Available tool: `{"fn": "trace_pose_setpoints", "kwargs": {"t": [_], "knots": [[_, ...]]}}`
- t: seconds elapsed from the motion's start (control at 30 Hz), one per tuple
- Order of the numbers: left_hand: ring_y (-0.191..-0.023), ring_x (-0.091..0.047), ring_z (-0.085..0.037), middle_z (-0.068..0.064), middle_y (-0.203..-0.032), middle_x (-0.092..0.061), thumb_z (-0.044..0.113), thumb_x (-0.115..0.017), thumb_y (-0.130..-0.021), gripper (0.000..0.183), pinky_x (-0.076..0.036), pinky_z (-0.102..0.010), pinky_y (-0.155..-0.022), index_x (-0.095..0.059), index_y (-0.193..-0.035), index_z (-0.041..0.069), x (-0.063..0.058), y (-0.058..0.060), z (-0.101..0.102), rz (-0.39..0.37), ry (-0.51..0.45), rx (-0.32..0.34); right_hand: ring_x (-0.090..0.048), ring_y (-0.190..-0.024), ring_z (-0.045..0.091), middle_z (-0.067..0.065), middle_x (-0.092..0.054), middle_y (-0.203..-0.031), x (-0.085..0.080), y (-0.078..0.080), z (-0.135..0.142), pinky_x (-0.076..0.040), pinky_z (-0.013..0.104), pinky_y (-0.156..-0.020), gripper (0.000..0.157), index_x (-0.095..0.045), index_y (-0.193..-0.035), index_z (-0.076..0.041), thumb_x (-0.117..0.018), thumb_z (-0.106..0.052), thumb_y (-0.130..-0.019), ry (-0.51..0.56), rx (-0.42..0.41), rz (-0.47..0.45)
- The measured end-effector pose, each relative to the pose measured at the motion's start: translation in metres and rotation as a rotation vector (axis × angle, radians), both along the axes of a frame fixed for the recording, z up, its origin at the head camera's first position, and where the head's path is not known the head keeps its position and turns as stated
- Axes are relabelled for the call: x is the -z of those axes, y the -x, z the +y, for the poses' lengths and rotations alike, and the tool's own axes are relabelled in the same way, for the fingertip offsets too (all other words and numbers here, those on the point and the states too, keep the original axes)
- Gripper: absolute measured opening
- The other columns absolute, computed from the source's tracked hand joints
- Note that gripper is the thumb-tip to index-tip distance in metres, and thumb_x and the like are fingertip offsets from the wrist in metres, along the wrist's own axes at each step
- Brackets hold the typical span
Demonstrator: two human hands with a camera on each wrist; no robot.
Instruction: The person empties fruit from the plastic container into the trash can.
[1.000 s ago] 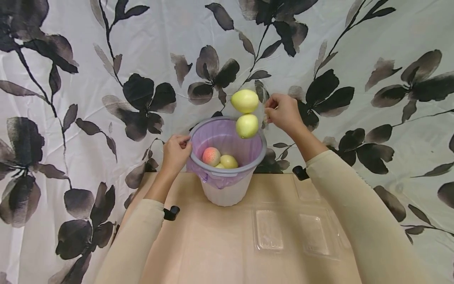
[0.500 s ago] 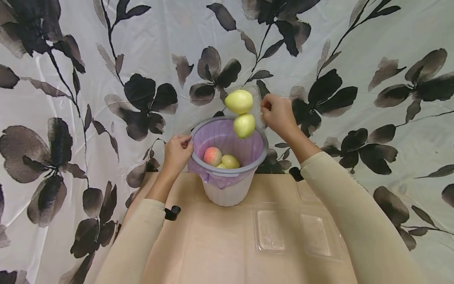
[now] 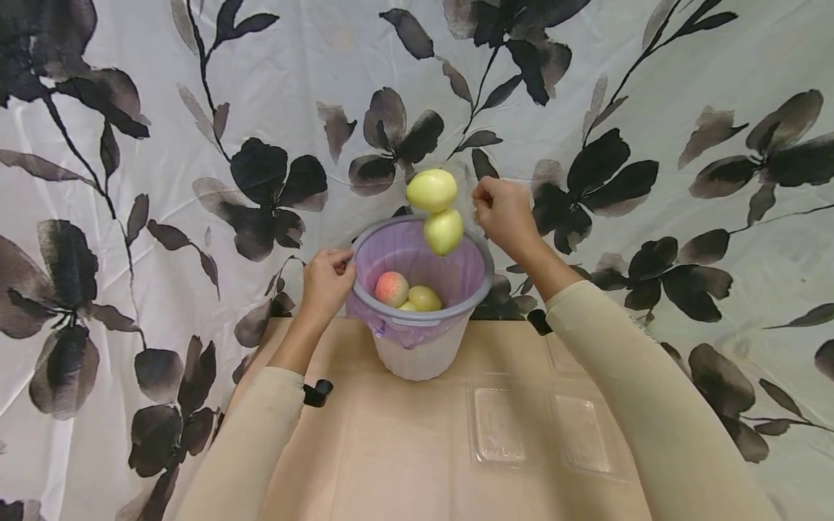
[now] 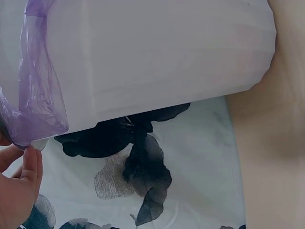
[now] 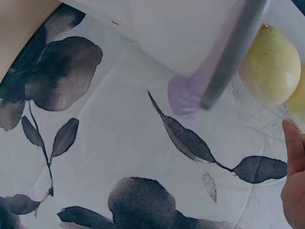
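Two yellow-green, pear-like fruits sit in a tilted clear plastic container above the right part of a white bin. My right hand pinches the container's edge; its see-through walls barely show in the head view. A purple bag lines the bin and folds over its grey rim. My left hand pinches the rim and bag at the left side, thumb and fingers together in the left wrist view. Inside the bin lie a red-and-pale peach-like fruit and yellow-green fruits.
The bin stands at the back of a light wooden table. Clear plastic trays lie on the table to the right. Behind hangs a white curtain with dark flowers. Black straps sit at the wrists.
My right hand has shifted a little left with the container, bringing the two fruits farther over the bin. The left hand stays at the rim.
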State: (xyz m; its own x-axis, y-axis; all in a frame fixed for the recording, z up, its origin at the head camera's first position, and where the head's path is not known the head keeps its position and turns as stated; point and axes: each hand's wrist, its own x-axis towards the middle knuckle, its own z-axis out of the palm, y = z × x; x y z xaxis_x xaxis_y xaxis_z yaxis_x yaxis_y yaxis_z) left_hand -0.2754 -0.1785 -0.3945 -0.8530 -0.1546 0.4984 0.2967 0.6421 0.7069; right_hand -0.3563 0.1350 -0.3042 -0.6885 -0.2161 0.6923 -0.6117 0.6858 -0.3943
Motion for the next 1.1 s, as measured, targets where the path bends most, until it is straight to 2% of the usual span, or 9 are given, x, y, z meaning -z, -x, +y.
{"fn": "trace_pose_setpoints", "kwargs": {"t": [0.2,0.43,0.7,0.97,1.1], "knots": [[-0.093,-0.072,-0.033,-0.021,-0.11,-0.072,0.007,-0.068,-0.089,0.029,-0.059,-0.045,-0.086,-0.076,-0.115,-0.004,0.0,0.0,0.003,0.014,0.01,-0.011,-0.065,-0.074,0.029,0.017,-0.071,-0.082,0.007,0.004,-0.001,-0.055,0.041,-0.069,0.012,-0.068,-0.088,0.002,-0.059,0.009,-0.09,-0.016,-0.007,0.059],[-0.092,-0.072,-0.033,-0.021,-0.111,-0.072,0.007,-0.068,-0.089,0.029,-0.059,-0.045,-0.084,-0.076,-0.115,-0.004,0.001,0.0,0.005,0.039,0.01,-0.01,-0.057,-0.071,0.03,0.016,-0.064,-0.079,0.011,0.005,0.001,-0.05,0.041,-0.066,0.014,-0.063,-0.082,0.0,-0.057,0.012,-0.082,-0.004,-0.012,0.127],[-0.092,-0.072,-0.033,-0.021,-0.11,-0.072,0.006,-0.067,-0.089,0.029,-0.06,-0.044,-0.084,-0.076,-0.115,-0.005,0.001,0.0,0.005,0.045,0.006,-0.013,-0.056,-0.068,0.029,0.017,-0.062,-0.076,0.014,0.009,0.002,-0.048,0.039,-0.063,0.014,-0.064,-0.083,0.002,-0.056,0.012,-0.088,0.037,0.006,0.139],[-0.095,-0.071,-0.034,-0.021,-0.112,-0.072,0.007,-0.067,-0.089,0.03,-0.059,-0.046,-0.085,-0.076,-0.115,-0.006,0.001,0.001,0.006,0.037,0.017,-0.012,-0.05,-0.068,0.03,0.016,-0.056,-0.075,0.017,0.009,0.002,-0.047,0.042,-0.064,0.014,-0.06,-0.082,0.001,-0.056,0.013,-0.087,-0.024,-0.008,0.209],[-0.095,-0.071,-0.033,-0.021,-0.112,-0.072,0.006,-0.067,-0.089,0.029,-0.059,-0.045,-0.085,-0.076,-0.115,-0.005,0.001,0.001,0.005,0.033,0.012,-0.014,-0.052,-0.07,0.031,0.018,-0.058,-0.078,0.015,0.008,0.002,-0.049,0.043,-0.066,0.011,-0.062,-0.085,0.002,-0.058,0.011,-0.089,-0.002,-0.005,0.211]]}}
